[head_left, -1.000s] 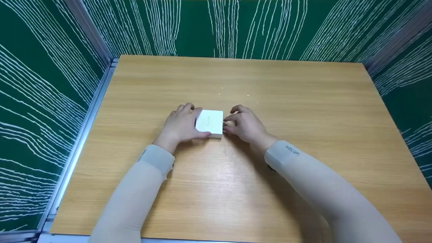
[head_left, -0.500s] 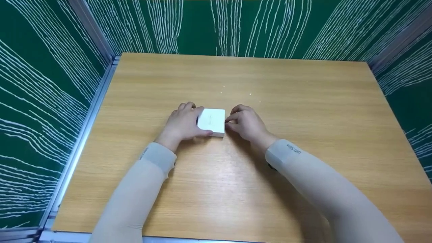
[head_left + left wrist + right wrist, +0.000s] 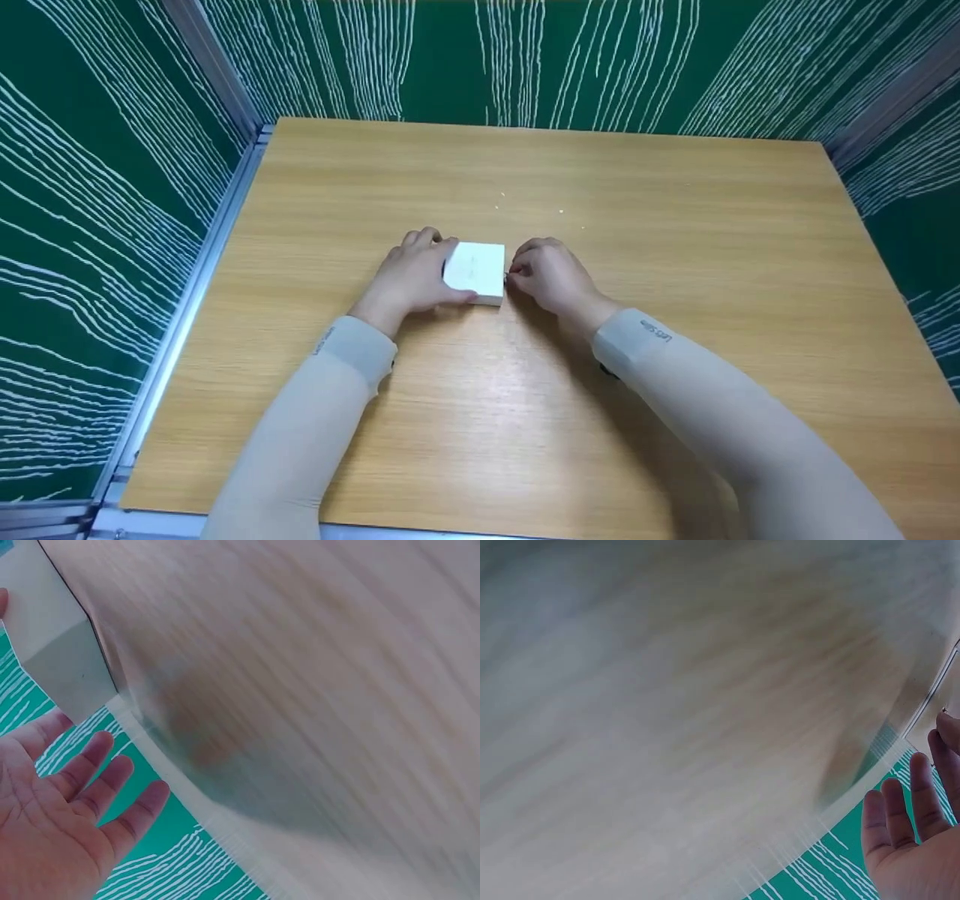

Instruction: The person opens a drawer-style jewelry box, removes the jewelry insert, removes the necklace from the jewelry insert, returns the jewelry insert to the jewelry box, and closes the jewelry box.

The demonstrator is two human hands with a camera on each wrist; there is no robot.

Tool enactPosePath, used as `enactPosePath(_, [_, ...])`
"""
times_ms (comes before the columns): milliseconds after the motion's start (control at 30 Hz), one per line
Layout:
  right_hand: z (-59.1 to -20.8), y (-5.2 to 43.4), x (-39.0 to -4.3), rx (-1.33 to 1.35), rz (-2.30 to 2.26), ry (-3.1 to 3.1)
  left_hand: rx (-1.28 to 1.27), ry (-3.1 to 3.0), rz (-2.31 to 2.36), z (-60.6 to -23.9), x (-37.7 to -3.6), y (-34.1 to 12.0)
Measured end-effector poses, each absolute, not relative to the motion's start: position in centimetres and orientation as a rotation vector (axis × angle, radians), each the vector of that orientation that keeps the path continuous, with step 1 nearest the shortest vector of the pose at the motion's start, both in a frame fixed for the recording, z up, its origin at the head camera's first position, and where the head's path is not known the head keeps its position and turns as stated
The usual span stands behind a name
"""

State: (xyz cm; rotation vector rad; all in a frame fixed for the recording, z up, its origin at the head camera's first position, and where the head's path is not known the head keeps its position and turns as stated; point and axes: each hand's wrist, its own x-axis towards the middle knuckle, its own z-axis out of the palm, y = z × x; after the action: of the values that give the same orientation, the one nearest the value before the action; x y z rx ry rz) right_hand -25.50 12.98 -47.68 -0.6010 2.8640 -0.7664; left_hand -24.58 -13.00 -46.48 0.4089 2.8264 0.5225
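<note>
One wooden table bears a small white box near its middle. Left hand grips the box's left side, apparently steadying it, while right hand pinches at its right edge, fingers curled.

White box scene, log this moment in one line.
left hand holds white box | right hand pinches its right edge | box on wooden table

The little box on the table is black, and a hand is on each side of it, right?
Not quite. The head view shows the box is white, not black. It does sit on the wooden table, with the left hand and the right hand on either side of it.
</note>
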Motion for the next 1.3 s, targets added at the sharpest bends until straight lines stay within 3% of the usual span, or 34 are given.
enactPosePath(1300, [-48.45,13.43,-25.79,-0.458,-1.066,2.694,0.373,2.839,0.519,-46.25,-24.30,-13.06])
